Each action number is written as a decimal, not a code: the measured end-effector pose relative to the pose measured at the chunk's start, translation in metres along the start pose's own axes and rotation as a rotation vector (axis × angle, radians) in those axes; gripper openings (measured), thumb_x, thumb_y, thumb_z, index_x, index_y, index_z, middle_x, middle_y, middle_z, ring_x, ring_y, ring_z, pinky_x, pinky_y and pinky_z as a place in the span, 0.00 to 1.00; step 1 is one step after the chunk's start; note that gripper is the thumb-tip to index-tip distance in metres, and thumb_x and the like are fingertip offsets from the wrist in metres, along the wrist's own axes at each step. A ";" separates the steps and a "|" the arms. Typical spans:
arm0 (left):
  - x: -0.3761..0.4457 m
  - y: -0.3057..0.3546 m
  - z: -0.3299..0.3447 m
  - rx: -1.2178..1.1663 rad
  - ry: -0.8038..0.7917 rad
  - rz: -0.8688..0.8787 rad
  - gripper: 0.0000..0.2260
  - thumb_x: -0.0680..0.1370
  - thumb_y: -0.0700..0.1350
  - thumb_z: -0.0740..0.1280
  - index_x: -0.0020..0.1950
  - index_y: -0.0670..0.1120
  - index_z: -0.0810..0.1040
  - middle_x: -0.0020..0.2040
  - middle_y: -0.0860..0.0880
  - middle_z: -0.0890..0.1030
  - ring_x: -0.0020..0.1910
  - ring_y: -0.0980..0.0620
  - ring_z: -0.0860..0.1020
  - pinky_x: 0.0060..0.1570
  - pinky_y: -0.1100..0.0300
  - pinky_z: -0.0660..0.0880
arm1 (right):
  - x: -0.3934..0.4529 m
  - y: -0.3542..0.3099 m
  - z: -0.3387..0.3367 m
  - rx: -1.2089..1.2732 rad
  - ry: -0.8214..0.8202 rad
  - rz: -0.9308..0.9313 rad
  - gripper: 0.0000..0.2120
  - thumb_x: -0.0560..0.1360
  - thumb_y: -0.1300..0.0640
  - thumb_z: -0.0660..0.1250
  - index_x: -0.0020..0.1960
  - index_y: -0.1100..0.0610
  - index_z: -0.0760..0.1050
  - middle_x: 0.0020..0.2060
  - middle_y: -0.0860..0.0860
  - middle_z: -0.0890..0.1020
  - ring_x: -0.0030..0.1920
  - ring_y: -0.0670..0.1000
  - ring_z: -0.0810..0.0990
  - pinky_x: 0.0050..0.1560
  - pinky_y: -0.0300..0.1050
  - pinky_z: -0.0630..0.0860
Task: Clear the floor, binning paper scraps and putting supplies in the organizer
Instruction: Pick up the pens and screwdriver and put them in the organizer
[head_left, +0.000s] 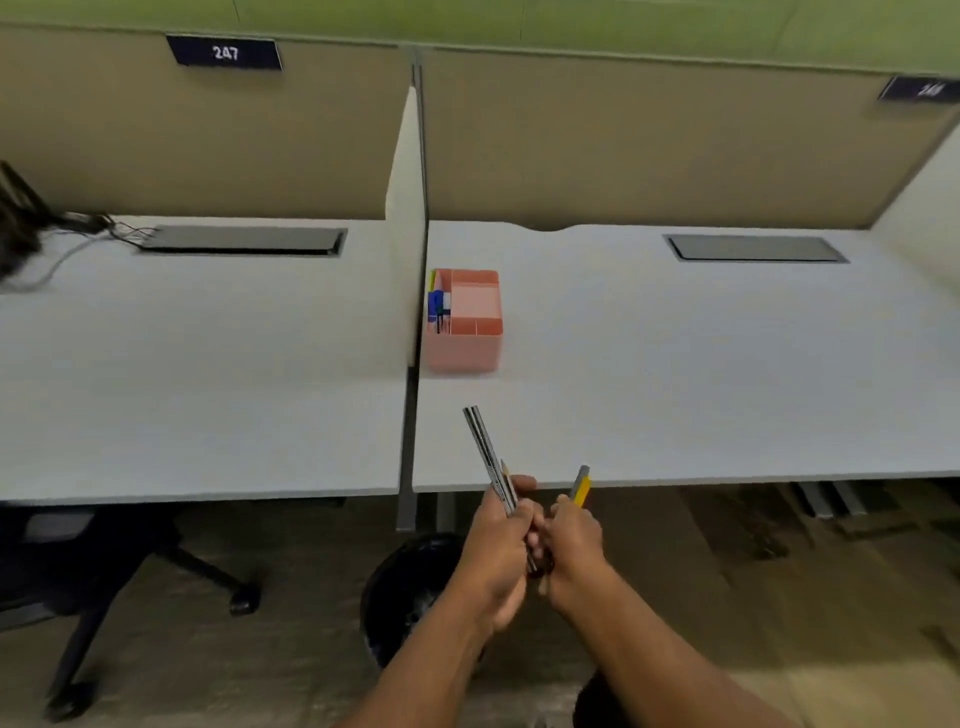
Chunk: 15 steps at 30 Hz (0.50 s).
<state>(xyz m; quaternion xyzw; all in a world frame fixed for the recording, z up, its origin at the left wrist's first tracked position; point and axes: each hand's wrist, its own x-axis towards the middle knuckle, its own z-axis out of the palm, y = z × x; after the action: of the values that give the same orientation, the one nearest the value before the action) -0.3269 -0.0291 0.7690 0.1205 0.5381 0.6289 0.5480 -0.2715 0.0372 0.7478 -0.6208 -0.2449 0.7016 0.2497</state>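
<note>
A pink organizer (464, 347) stands on the white desk (675, 364) beside the divider, with blue and yellow supplies in its left compartment. My left hand (496, 556) grips a metal ruler (482, 441) and a pencil, both pointing up toward the organizer. My right hand (574, 545) holds a yellow utility knife (581, 486). The two hands touch just below the desk's front edge. A black bin (410, 587) sits on the floor under my left forearm.
A second desk (197, 374) lies to the left behind a divider panel (410, 234). A black office chair (93, 582) stands on the floor at lower left. Cables trail at the far left. Beige partitions back both desks.
</note>
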 end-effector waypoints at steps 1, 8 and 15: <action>0.006 0.007 -0.003 0.025 0.003 0.006 0.11 0.82 0.37 0.55 0.58 0.48 0.73 0.33 0.50 0.72 0.28 0.57 0.66 0.29 0.63 0.66 | 0.006 -0.011 0.003 -0.108 0.015 -0.058 0.12 0.81 0.53 0.52 0.48 0.59 0.68 0.28 0.54 0.69 0.22 0.49 0.67 0.22 0.40 0.64; 0.075 0.060 -0.035 0.145 0.175 0.061 0.13 0.82 0.55 0.56 0.56 0.51 0.76 0.31 0.52 0.70 0.25 0.58 0.64 0.23 0.63 0.62 | 0.045 -0.091 0.043 -0.304 -0.141 -0.181 0.20 0.80 0.40 0.51 0.53 0.56 0.71 0.30 0.49 0.67 0.27 0.46 0.61 0.22 0.39 0.59; 0.173 0.119 -0.045 0.138 0.281 0.079 0.12 0.80 0.39 0.54 0.58 0.47 0.75 0.30 0.50 0.70 0.26 0.55 0.66 0.26 0.61 0.64 | 0.111 -0.150 0.104 -0.296 -0.317 -0.156 0.07 0.80 0.59 0.54 0.52 0.58 0.70 0.32 0.51 0.65 0.29 0.47 0.61 0.29 0.41 0.63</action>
<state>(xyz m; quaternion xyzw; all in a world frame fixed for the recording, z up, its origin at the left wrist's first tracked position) -0.4908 0.1100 0.7720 0.0901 0.6462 0.6222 0.4326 -0.3796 0.2194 0.7741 -0.5120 -0.4287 0.7252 0.1679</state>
